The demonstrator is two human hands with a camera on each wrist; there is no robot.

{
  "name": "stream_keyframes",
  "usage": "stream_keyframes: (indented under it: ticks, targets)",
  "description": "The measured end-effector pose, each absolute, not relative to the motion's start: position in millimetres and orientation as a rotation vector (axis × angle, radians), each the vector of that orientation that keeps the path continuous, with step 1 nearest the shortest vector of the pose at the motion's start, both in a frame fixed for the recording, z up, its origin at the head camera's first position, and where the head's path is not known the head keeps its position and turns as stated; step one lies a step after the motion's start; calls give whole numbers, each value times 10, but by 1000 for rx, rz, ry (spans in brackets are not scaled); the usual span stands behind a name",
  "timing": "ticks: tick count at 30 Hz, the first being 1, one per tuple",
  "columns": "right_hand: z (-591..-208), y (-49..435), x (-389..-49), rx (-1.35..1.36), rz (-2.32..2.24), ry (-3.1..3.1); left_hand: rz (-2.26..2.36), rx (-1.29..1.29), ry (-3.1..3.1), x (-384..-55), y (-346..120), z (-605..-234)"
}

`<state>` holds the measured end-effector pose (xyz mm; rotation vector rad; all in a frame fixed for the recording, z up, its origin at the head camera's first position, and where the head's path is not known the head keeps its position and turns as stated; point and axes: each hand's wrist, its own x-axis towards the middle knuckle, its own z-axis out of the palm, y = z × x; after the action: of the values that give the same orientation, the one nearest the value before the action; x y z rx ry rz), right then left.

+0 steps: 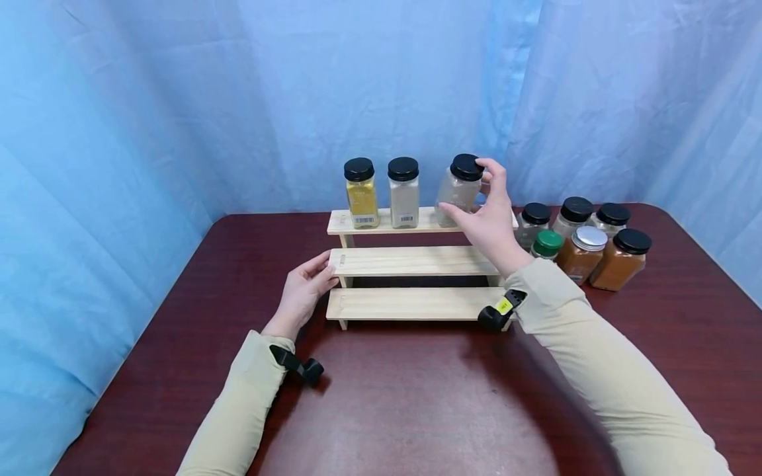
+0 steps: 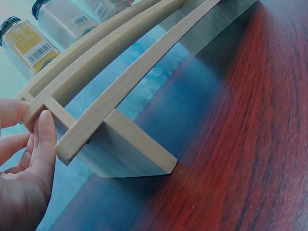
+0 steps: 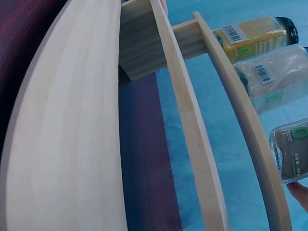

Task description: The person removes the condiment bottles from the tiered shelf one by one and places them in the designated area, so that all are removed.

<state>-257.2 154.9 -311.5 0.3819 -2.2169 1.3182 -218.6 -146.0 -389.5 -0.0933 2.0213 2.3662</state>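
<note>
A three-tier wooden rack (image 1: 411,261) stands on the table. My left hand (image 1: 303,291) pinches the left end of its middle shelf, thumb and fingers at the board's corner in the left wrist view. My right hand (image 1: 491,215) grips a black-lidded spice jar (image 1: 457,192), slightly tilted, over the right part of the top shelf. The right wrist view shows this jar's greyish contents (image 3: 294,154) and a fingertip beneath it. To its left on the top shelf stand a yellow-filled jar (image 1: 362,198) and a pale-filled jar (image 1: 404,198), both upright with black lids.
Right of the rack several jars cluster on the dark red table (image 1: 393,410). Among them are a green-lidded jar (image 1: 546,244), a silver-lidded jar (image 1: 580,254) and a black-lidded orange-brown jar (image 1: 619,264). A blue curtain (image 1: 297,99) hangs behind and at both sides.
</note>
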Motion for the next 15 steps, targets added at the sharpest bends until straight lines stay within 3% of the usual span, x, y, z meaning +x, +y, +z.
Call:
stream_keyframes:
  ticks: [15]
  targets:
    - [-3053,1727,-2348,411,1423,-2151,2377,-85,2005,-2196,-1469,-3908]
